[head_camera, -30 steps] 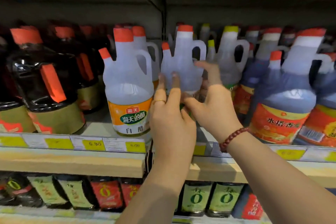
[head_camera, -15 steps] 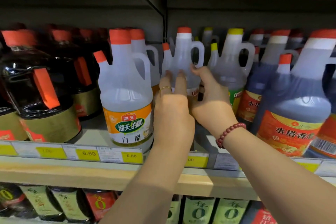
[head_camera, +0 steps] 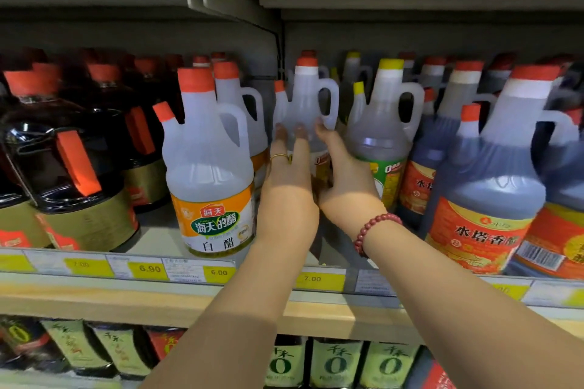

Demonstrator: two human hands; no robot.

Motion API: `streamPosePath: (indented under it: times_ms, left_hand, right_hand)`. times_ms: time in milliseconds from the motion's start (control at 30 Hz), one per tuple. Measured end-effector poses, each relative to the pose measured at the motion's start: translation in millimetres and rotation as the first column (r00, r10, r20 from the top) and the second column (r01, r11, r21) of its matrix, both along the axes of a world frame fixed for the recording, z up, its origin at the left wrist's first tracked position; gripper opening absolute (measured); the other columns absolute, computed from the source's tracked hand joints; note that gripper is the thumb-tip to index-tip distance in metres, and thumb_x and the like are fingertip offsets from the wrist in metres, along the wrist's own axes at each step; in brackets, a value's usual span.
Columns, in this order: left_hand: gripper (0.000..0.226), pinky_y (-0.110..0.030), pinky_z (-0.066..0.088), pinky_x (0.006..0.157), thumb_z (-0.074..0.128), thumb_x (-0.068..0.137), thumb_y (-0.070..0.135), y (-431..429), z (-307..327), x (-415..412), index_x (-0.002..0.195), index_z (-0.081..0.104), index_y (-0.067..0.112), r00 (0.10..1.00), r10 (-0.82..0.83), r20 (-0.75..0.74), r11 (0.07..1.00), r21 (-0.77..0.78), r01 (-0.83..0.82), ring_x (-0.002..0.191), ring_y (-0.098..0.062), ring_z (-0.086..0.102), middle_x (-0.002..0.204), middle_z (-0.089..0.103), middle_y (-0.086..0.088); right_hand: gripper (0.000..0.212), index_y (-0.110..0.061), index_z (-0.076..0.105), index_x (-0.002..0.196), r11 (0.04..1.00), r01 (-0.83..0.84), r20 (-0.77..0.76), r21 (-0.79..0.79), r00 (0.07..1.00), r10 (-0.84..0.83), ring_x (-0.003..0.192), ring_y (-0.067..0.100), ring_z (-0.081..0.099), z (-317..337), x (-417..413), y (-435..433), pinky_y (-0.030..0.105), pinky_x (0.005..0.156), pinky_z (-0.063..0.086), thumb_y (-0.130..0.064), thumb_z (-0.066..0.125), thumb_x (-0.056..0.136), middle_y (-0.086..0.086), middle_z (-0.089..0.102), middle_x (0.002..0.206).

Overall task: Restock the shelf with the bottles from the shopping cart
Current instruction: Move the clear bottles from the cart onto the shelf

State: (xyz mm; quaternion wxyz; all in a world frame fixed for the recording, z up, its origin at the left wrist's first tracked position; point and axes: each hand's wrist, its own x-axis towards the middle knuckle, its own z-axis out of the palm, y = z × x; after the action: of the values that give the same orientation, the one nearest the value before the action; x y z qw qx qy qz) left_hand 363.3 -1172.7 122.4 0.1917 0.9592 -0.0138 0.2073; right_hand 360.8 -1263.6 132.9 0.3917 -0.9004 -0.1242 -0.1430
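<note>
Crowded shelf (head_camera: 151, 297). Behind its front edge, a red-capped bottle (head_camera: 305, 104) is pressed by the flat left hand (head_camera: 289, 186), gripped by the right hand (head_camera: 346, 186).

Right hand (head_camera: 346, 189) grips clear bottle (head_camera: 305, 104), left hand (head_camera: 289, 180) presses.

On the white bottle (head_camera: 208, 167), "海天", "海天的醋" and "白醋" are printed. "水塔香醋" is read on the dark bottle (head_camera: 486, 186) at right. The price tags (head_camera: 150, 268) are marked 7.00, 6.90, 6.00 and 7.00. "千禾" and "0" are shown on the lower bottles (head_camera: 335, 363).
</note>
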Motion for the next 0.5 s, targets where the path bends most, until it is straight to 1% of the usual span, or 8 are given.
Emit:
streamPosePath:
  times_ms: [67,133,233,300,333,367,433,500]
  left_hand:
    - [0.098,-0.039,0.025,0.116,0.062,0.083,0.008,3.1,-3.5,-3.5,0.148,-0.008,0.028,0.999,-0.049,0.003,0.997,-0.065,0.049,0.146,-0.025,0.002,0.158,-0.015,-0.004]
    - [0.101,-0.038,0.021,0.118,0.065,0.077,0.001,5.7,-7.3,-9.2,0.149,0.000,0.032,0.993,-0.101,0.066,0.978,-0.178,0.111,0.146,-0.023,0.004,0.159,-0.008,0.000]
    - [0.091,-0.028,0.018,0.117,0.065,0.076,-0.003,8.9,-10.3,-12.3,0.147,0.020,0.032,0.972,-0.132,0.196,0.909,-0.367,0.198,0.144,-0.013,0.013,0.159,0.009,0.003]
    - [0.087,-0.019,0.016,0.114,0.065,0.075,-0.006,10.2,-11.3,-9.6,0.145,0.027,0.030,0.965,-0.159,0.209,0.854,-0.462,0.240,0.139,-0.004,0.014,0.157,0.015,0.003]
    - [0.087,-0.019,0.016,0.114,0.065,0.074,-0.008,11.3,-11.2,-7.4,0.144,0.029,0.029,0.964,-0.169,0.207,0.833,-0.492,0.252,0.138,-0.002,0.014,0.157,0.016,0.003]
    - [0.087,-0.019,0.016,0.114,0.065,0.074,-0.008,12.6,-11.8,-3.9,0.144,0.029,0.029,0.963,-0.172,0.208,0.827,-0.500,0.256,0.137,-0.002,0.013,0.156,0.017,0.003]
    - [0.084,-0.022,0.016,0.117,0.066,0.076,-0.003,13.8,-12.5,3.1,0.144,0.027,0.027,0.960,-0.171,0.220,0.853,-0.455,0.256,0.138,-0.003,0.013,0.156,0.016,0.001]
    - [0.078,-0.028,0.017,0.118,0.065,0.080,0.004,13.2,-12.2,6.9,0.145,0.027,0.023,0.961,-0.160,0.223,0.872,-0.424,0.244,0.141,-0.008,0.014,0.156,0.016,-0.002]
  right_hand:
    - [0.095,-0.046,0.009,0.144,0.999,-0.049,-0.086,0.022,0.995,0.050,0.133,0.024,0.039,4.7,-1.7,-5.5,0.034,0.105,0.037,0.001,0.061,0.080,0.002,0.029,0.152]
    - [0.100,-0.047,0.011,0.143,0.994,-0.082,-0.141,0.072,0.986,0.092,0.136,0.022,0.035,9.1,-3.4,-10.0,0.037,0.109,0.037,0.010,0.058,0.076,-0.001,0.026,0.153]
    - [0.096,-0.044,0.015,0.143,0.988,-0.104,-0.162,0.118,0.979,0.122,0.136,0.021,0.035,13.6,-3.5,-10.3,0.033,0.109,0.036,0.013,0.052,0.076,-0.004,0.027,0.152]
    - [0.093,-0.040,0.017,0.144,0.984,-0.103,-0.170,0.144,0.977,0.127,0.136,0.020,0.034,15.4,-1.9,-8.7,0.031,0.109,0.035,0.014,0.051,0.077,-0.005,0.028,0.152]
    - [0.091,-0.038,0.019,0.145,0.981,-0.095,-0.173,0.167,0.977,0.124,0.136,0.020,0.034,16.1,-0.8,-7.4,0.031,0.109,0.035,0.015,0.051,0.077,-0.005,0.029,0.151]
    - [0.090,-0.036,0.021,0.145,0.978,-0.087,-0.175,0.191,0.977,0.121,0.136,0.019,0.034,16.8,0.4,-5.7,0.032,0.110,0.035,0.015,0.051,0.077,-0.005,0.030,0.151]
    - [0.090,-0.034,0.022,0.145,0.971,-0.079,-0.167,0.224,0.979,0.118,0.137,0.018,0.032,16.0,2.7,-2.3,0.034,0.111,0.034,0.015,0.053,0.077,-0.006,0.030,0.151]
    - [0.089,-0.035,0.021,0.145,0.969,-0.065,-0.160,0.238,0.981,0.106,0.137,0.017,0.032,13.1,5.5,0.0,0.031,0.110,0.033,0.013,0.054,0.078,-0.006,0.029,0.151]
